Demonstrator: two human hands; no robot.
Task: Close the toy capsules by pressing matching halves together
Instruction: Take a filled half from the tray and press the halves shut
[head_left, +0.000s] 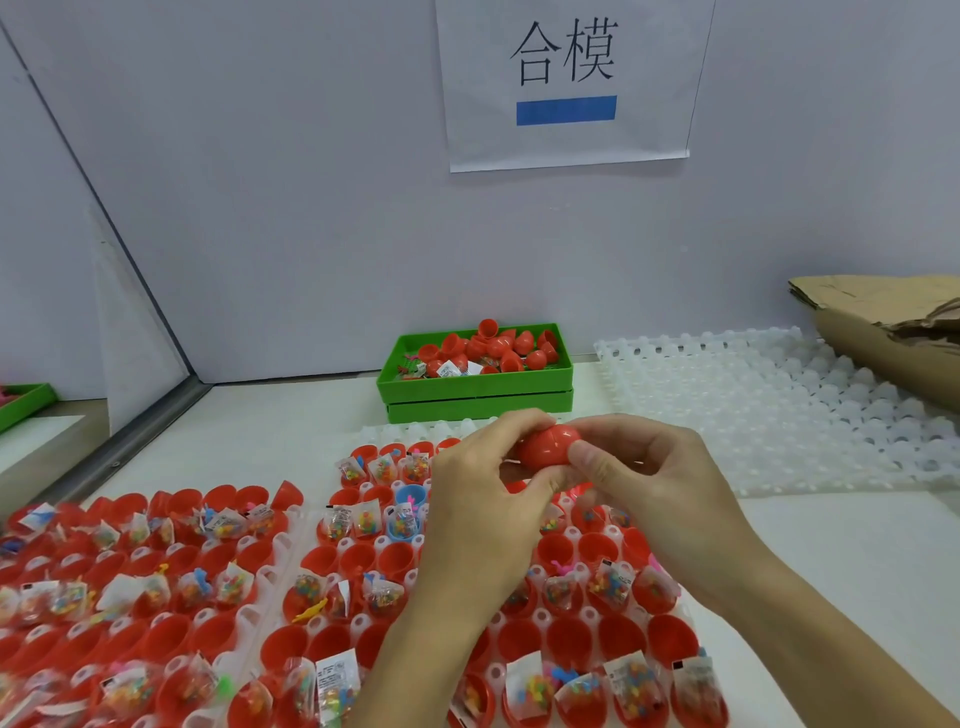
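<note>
Both hands grip one red capsule (548, 448) above the far edge of the tray of open halves (571, 587). Left hand (480, 499) pinches its left end w/ thumb below and fingers curled over the top; right hand (657, 480) pinches the right end, thumb in front. Capsule's long axis runs roughly left-right, right end tipped slightly up — seam between the halves shows near the middle, though whether fully closed can't be told.

Below and left of the hands, a second tray (130, 597) holds red halves w/ clear packets of coloured bits; packet labels too small to read. Beyond the hands sits a green bin (475, 387) of red halves, an empty white tray (769, 405) to its right. On the wall above, a paper sign (566, 83) reads "合模" over a blue bar.
</note>
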